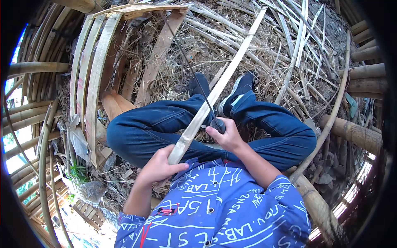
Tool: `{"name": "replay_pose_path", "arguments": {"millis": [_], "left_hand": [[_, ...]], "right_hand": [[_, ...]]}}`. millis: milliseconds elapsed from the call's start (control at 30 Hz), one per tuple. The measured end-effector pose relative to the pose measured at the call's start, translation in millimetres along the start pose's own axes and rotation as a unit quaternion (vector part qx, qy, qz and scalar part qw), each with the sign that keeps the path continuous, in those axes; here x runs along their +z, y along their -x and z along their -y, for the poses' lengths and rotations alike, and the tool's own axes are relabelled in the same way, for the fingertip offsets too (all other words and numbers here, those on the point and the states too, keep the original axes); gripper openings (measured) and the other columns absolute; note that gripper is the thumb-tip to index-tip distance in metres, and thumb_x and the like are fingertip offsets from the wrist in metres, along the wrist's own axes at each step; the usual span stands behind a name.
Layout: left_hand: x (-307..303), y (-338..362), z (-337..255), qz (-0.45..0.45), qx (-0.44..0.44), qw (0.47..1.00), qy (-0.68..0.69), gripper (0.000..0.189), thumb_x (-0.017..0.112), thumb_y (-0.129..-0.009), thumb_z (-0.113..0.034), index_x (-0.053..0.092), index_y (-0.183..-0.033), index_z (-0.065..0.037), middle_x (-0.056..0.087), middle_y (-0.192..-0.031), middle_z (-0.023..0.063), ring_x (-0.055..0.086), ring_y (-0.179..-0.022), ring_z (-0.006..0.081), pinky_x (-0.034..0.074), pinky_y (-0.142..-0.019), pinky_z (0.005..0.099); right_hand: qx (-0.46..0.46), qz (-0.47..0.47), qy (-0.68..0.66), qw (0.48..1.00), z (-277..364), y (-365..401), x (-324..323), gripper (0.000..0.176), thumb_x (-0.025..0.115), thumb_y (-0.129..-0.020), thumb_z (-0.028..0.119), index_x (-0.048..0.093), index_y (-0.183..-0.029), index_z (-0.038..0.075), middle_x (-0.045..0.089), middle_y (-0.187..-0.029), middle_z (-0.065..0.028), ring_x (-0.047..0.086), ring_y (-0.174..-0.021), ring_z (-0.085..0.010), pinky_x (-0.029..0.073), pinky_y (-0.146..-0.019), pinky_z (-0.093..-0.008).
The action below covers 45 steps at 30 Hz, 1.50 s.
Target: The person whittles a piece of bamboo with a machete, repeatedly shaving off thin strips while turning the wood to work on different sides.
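Observation:
My left hand [159, 166] is wrapped round the near end of a long, pale split-bamboo strip [227, 73]. The strip slants up and right across my lap to the debris beyond my shoes, with a node near its far end. In my right hand [226, 135] is the dark, round-ended handle of a long knife [185, 56], fingers closed and thumb along it. Its thin dark blade, seen nearly edge-on, runs up and left from the fist and overlaps the strip near the handle.
I sit cross-legged in jeans [277, 134]. Wooden slats [96, 68] form a frame at the left. Bamboo shavings [206, 51] and thin strips [301, 35] litter the ground ahead. Bamboo poles [359, 134] stand close at both sides; plastic [92, 191] lies lower left.

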<state>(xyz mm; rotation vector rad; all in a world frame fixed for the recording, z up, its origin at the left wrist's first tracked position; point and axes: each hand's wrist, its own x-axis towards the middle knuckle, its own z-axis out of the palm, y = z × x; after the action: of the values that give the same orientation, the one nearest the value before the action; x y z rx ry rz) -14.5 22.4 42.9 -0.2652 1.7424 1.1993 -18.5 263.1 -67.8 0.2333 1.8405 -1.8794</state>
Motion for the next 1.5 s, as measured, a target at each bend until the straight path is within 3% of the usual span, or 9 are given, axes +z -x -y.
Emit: {"name": "replay_pose_path", "arguments": {"millis": [33,133,300,400,667,933,1233,1333,1500], "left_hand": [[3,-7,10,-0.044,0.076,0.993,-0.075,0.045,0.079,-0.075,-0.021,0.059,-0.106,0.004,0.064,-0.083,0.0070,0.057,-0.069,0.0109,0.048,-0.062,0.0283],[8,-17,5,-0.050,0.088,0.990,-0.097,0.041,0.074,-0.074,-0.018,0.058,-0.104,0.005,0.065,-0.085,0.0125,0.059,-0.079,0.0153,0.048,-0.072,0.0320],[10,-18,5,-0.055,0.074,0.990,-0.102,0.041,0.068,-0.072,-0.014,0.058,-0.107,0.005,0.065,-0.088,0.0174,0.060,-0.082,0.0184,0.048,-0.076,0.0342],[11,-19,8,-0.053,0.080,0.991,-0.088,0.044,0.067,-0.072,-0.012,0.058,-0.111,0.006,0.066,-0.093,0.0180,0.061,-0.087,0.0190,0.048,-0.080,0.0335],[10,-19,12,-0.047,0.108,0.991,-0.061,0.051,0.066,-0.071,-0.008,0.054,-0.118,0.008,0.066,-0.097,0.0183,0.061,-0.091,0.0197,0.048,-0.083,0.0329],[7,-18,10,-0.052,0.104,0.991,-0.069,0.031,0.065,-0.073,-0.007,0.054,-0.100,0.003,0.055,-0.072,0.0040,0.051,-0.062,0.0084,0.043,-0.051,0.0272],[8,-16,5,-0.040,0.051,0.997,-0.052,0.031,0.065,-0.074,-0.007,0.053,-0.101,0.003,0.054,-0.070,0.0026,0.050,-0.052,0.0069,0.039,-0.043,0.0265],[6,-15,5,-0.051,0.059,0.995,-0.064,0.035,0.066,-0.071,-0.008,0.051,-0.100,0.007,0.060,-0.077,0.0147,0.053,-0.069,0.0122,0.046,-0.059,0.0298],[-4,-7,5,-0.032,0.027,0.998,-0.042,0.038,0.065,-0.071,-0.007,0.052,-0.103,0.008,0.060,-0.079,0.0141,0.053,-0.072,0.0124,0.047,-0.062,0.0298]], "right_hand": [[-0.028,-0.006,-0.023,0.999,-5,3,3,0.042,0.071,-0.085,0.037,0.058,-0.070,0.001,0.049,-0.051,-0.0034,0.044,-0.051,-0.0079,0.039,-0.049,-0.0309],[-0.041,0.002,0.002,0.999,8,13,-4,0.044,0.070,-0.085,0.041,0.058,-0.071,0.000,0.050,-0.053,-0.0056,0.045,-0.051,-0.0089,0.039,-0.048,-0.0306],[-0.074,0.026,0.192,0.978,31,24,-10,0.056,0.072,-0.078,0.055,0.065,-0.079,0.000,0.063,-0.062,-0.0186,0.066,-0.064,-0.0375,0.052,-0.060,-0.0421],[-0.124,0.029,0.291,0.948,23,27,-3,0.053,0.077,-0.075,0.050,0.064,-0.082,-0.001,0.061,-0.063,-0.0177,0.065,-0.061,-0.0341,0.051,-0.058,-0.0390],[-0.093,0.037,0.329,0.939,20,24,2,0.060,0.075,-0.074,0.056,0.063,-0.081,-0.003,0.062,-0.066,-0.0215,0.065,-0.068,-0.0398,0.052,-0.062,-0.0448],[-0.034,-0.037,0.398,0.916,4,2,-43,0.068,0.064,-0.078,0.067,0.062,-0.078,-0.001,0.065,-0.070,-0.0242,0.065,-0.070,-0.0423,0.052,-0.064,-0.0504],[-0.045,-0.041,0.455,0.888,2,-6,-62,0.066,0.069,-0.076,0.063,0.061,-0.079,-0.003,0.063,-0.072,-0.0253,0.063,-0.073,-0.0442,0.050,-0.066,-0.0491],[-0.057,-0.044,0.471,0.879,-2,-9,-65,0.071,0.062,-0.075,0.072,0.062,-0.078,0.001,0.066,-0.072,-0.0225,0.066,-0.072,-0.0411,0.051,-0.065,-0.0507],[0.022,-0.123,0.455,0.882,-16,-16,-104,0.068,0.063,-0.079,0.067,0.064,-0.083,-0.001,0.066,-0.075,-0.0255,0.066,-0.075,-0.0429,0.052,-0.068,-0.0504]]}}
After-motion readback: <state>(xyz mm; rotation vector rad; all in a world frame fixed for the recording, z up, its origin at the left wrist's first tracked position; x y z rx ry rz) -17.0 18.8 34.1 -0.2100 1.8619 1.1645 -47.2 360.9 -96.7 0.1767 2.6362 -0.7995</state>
